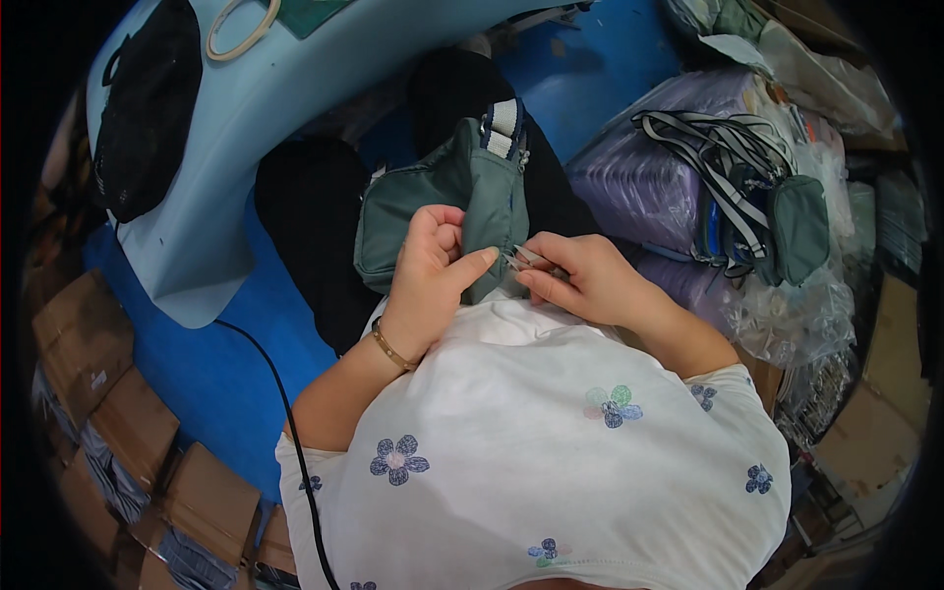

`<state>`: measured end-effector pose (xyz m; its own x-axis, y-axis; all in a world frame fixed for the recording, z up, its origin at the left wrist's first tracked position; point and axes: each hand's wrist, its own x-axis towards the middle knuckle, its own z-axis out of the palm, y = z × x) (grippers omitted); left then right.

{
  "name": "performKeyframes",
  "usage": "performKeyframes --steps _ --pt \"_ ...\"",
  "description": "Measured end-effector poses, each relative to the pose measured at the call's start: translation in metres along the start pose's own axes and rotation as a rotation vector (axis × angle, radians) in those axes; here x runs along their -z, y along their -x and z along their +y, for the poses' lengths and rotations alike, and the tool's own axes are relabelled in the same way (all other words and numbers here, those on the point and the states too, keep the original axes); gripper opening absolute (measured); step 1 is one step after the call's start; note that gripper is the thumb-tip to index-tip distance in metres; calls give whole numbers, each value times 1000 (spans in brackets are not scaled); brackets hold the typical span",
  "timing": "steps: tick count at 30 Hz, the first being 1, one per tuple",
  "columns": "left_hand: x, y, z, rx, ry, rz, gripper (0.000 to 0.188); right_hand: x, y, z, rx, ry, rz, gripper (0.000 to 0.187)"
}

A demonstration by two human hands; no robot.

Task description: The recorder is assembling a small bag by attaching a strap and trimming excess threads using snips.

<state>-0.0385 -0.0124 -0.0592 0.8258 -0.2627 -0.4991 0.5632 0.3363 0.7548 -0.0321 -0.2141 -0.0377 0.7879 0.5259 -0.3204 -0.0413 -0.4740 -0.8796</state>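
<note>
A grey-green fabric bag [398, 234] lies across my lap, with a white and navy strap piece [501, 128] at its far end. My left hand [425, 270] is closed on the bag's near edge, thumb pressed along the seam. In my right hand [590, 280] are small metal thread snips [531, 258]. Their pointed tips meet the bag's edge seam beside my left thumb. Whether a thread lies between the blades is too small to tell.
A light blue table [344, 69] curves over the upper left, bearing a black bag [152, 108] and a tape roll [241, 28]. To my right, more green bags with striped straps [801, 226] rest on a plastic-wrapped purple stack [639, 187]. Cardboard boxes [84, 329] stand at left.
</note>
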Motion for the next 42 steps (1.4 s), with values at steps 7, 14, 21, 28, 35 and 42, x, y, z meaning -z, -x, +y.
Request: performKeyframes --steps 7,14,21,28,35,42 --pt "-1 1 1 20 49 18 37 5 0 2 102 125 -15 15" --pt "-2 1 -1 -11 0 11 37 11 -1 -2 -112 -250 -164 16" --pt "-3 2 -4 -45 -77 -9 37 15 -2 -6 -238 -240 -225 17" --pt "-1 2 -6 -59 -141 -23 37 16 -4 -7 -256 -227 -226 19" --pt "3 -3 -3 43 132 -18 37 5 -10 8 267 321 46 15" --pt "1 -1 -2 37 100 17 37 9 -4 1 33 -96 -84 14"
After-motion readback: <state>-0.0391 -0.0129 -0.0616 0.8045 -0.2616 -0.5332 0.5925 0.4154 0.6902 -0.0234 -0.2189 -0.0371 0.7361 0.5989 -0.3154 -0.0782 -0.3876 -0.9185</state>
